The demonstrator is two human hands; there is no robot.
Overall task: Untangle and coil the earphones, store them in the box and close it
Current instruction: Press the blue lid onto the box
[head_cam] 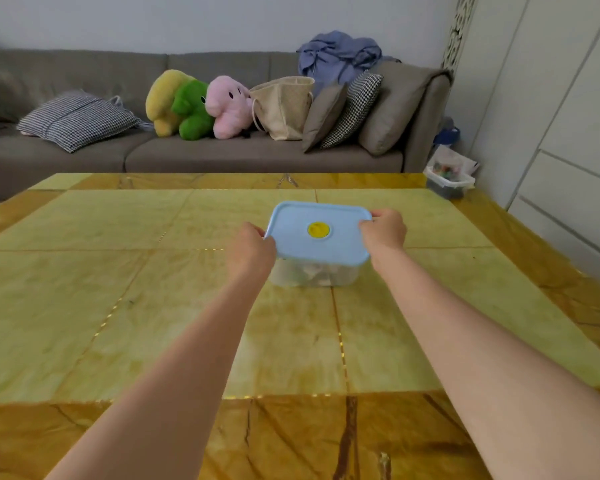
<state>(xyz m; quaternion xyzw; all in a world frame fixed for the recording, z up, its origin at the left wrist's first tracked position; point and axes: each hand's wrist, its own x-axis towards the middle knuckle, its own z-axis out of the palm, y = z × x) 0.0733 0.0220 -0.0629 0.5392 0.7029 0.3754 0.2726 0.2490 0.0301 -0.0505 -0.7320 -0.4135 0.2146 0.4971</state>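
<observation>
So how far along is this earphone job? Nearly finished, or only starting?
Either end, hard to say. The blue lid sits on the clear box, and no earphones lie out on the table; something pale shows inside the box. In hand: the left hand and right hand grip the lid's opposite edges. Whether it is fully pressed shut cannot be told.

Soft, even daylight fills the room, bright without harshness. The glossy worktop (84,289) carries a pale sheen near its middle, and only a faint shadow sits under the box (312,275). Wide-angle bending curves the worktop edges and cabinet lines (568,98). The whole picture is slightly soft, the sofa (84,154) more so.
</observation>
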